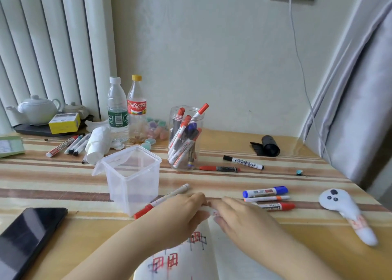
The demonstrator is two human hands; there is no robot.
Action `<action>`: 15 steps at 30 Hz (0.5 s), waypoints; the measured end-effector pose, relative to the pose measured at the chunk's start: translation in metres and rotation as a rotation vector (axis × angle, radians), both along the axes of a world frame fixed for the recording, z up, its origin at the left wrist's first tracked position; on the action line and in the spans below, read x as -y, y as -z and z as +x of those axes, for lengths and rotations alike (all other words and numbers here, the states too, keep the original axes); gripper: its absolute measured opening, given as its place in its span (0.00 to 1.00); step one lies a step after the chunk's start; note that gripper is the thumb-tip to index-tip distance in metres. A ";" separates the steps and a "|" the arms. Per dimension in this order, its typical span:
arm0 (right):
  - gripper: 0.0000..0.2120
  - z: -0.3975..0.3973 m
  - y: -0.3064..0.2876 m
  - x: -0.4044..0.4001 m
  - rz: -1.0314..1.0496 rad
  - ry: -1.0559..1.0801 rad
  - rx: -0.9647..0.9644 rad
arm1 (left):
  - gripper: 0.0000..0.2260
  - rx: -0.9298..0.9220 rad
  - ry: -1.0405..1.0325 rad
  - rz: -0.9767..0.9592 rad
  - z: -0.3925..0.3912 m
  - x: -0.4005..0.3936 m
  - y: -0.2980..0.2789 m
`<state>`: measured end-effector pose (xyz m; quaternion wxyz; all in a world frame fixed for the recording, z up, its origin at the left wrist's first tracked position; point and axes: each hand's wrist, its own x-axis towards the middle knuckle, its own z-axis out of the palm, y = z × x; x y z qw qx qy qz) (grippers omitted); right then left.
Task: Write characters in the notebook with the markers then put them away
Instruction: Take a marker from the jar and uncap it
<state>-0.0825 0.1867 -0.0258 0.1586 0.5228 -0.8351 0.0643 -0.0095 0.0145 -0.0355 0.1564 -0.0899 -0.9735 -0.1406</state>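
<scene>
— Surroundings?
— Square tub (132, 180) stands left of both hands, empty; controller (347, 212) right, phone (27, 239) near left on the tabletop (233, 173).
— Markers?
— Red-capped marker (161, 201) lies diagonally beside the tub, cap near-left. Jar (185, 138) holds several upright.
— Hands?
— Left hand (182, 214), right hand (239, 216) rest on the notebook (180, 260) top edge; grip unclear.

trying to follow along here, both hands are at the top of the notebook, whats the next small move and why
Probably reach for the nearest loose marker, the red-capped one beside the left hand. The notebook already shows red characters, and neither the left nor the right hand visibly holds a pen.
</scene>
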 end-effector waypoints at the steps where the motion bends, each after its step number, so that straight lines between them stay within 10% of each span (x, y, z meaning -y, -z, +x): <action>1: 0.06 0.005 0.003 0.001 -0.006 -0.024 -0.042 | 0.12 -0.008 0.008 -0.022 0.006 -0.003 0.001; 7: 0.08 0.029 0.017 -0.002 -0.004 -0.096 -0.202 | 0.16 0.091 0.073 0.222 0.045 -0.010 0.012; 15: 0.25 0.045 0.005 -0.009 0.079 -0.022 0.236 | 0.12 0.125 -0.042 0.238 0.071 0.002 0.013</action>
